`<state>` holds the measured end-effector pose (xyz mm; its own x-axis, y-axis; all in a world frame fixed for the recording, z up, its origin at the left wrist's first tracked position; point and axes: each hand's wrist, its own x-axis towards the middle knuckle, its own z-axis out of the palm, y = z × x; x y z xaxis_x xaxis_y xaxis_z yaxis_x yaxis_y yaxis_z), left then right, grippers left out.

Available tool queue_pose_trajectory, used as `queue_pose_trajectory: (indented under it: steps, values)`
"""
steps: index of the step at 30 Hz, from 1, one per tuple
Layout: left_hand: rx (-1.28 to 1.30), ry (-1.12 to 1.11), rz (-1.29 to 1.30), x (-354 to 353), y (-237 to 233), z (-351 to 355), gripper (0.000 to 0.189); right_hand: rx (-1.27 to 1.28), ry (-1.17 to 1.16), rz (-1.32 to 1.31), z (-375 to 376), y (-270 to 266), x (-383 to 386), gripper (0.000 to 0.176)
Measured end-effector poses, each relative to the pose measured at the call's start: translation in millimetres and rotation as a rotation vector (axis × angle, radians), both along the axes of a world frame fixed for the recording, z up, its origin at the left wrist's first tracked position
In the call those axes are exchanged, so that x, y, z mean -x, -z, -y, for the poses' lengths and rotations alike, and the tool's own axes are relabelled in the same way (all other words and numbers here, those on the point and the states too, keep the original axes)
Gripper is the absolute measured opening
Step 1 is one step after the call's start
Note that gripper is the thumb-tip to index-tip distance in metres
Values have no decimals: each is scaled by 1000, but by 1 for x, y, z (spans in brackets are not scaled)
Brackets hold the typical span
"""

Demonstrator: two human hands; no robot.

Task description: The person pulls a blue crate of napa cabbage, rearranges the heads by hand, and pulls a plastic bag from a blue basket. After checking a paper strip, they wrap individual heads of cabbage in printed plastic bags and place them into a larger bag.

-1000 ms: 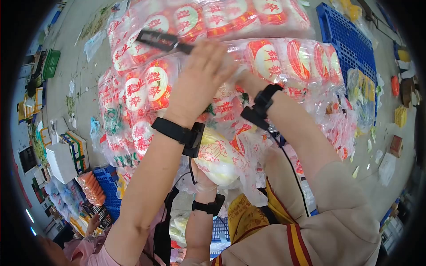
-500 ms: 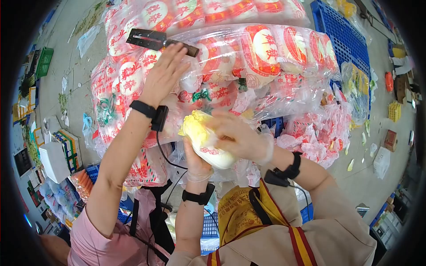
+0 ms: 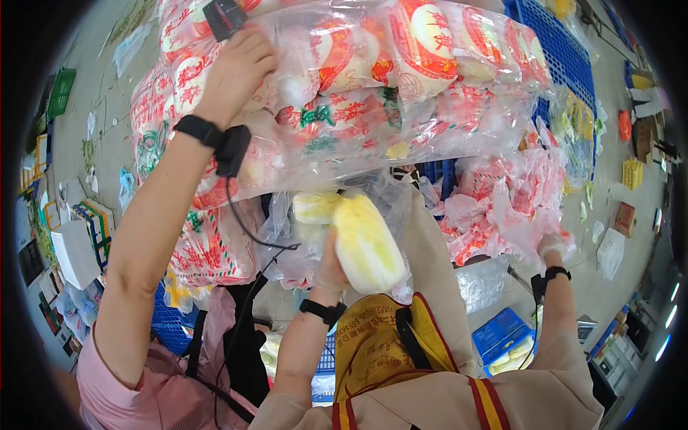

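My left hand [image 3: 331, 266] holds a peeled napa cabbage [image 3: 369, 244] from its left side, over my lap. The cabbage is pale yellow with a white base. Another piece of napa cabbage [image 3: 315, 206] lies just left of its top, on clear plastic. Out to the right, my right hand [image 3: 552, 245] is closed on a pink-and-red printed plastic wrapper [image 3: 527, 222] at the edge of the wrapper pile [image 3: 476, 204]. That wrapper partly hides my fingertips.
Bags of wrapped cabbages [image 3: 423, 57] are stacked in front. A co-worker's hand [image 3: 240, 72] at upper left grips a wide-bladed knife [image 3: 223, 18]. Blue pallets [image 3: 566, 43] stand at the back right; a blue crate [image 3: 502, 333] with cabbages sits below my right arm.
My right hand has gone from the cabbage to the wrapper pile. The cabbage is now bare, with its base pointing down. The co-worker's hand and knife have moved up and left.
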<state>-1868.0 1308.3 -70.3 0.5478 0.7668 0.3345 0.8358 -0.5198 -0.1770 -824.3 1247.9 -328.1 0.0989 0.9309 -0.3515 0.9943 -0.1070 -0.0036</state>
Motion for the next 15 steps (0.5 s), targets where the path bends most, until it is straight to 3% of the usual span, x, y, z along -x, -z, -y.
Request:
queue_pose_trajectory:
  steps: [2,3,5,7,8,9,10,11,12,13,15]
  values:
    - [118,-103,159,27,0,25,17,244,-174,277,4,-81,152,35]
    - [124,-211,262,42,-2,37,21,357,-280,395,3,-149,273,36]
    - [114,-509,598,70,-12,73,29,201,-248,-13,11,-130,345,31]
    - [137,-769,1113,82,-10,118,37,293,-220,-371,11,-124,439,32]
    - [264,-799,1684,68,15,151,41,280,-419,-501,13,-136,496,32]
    - [351,-812,2142,7,65,203,46,471,-471,-474,12,-130,537,33]
    - [485,-885,2562,-62,121,261,50,469,-647,-582,26,-102,561,38]
    - [706,-1054,2900,-144,175,314,54,362,-713,-471,44,-89,594,41]
    - [878,-1266,3097,-206,217,359,59,256,-776,-362,64,-75,623,44]
    - [870,-1240,3046,-200,216,359,59,269,-778,-363,85,-51,644,44]
    - [858,-1233,2994,-185,224,364,60,-302,-760,-116,125,12,663,43]
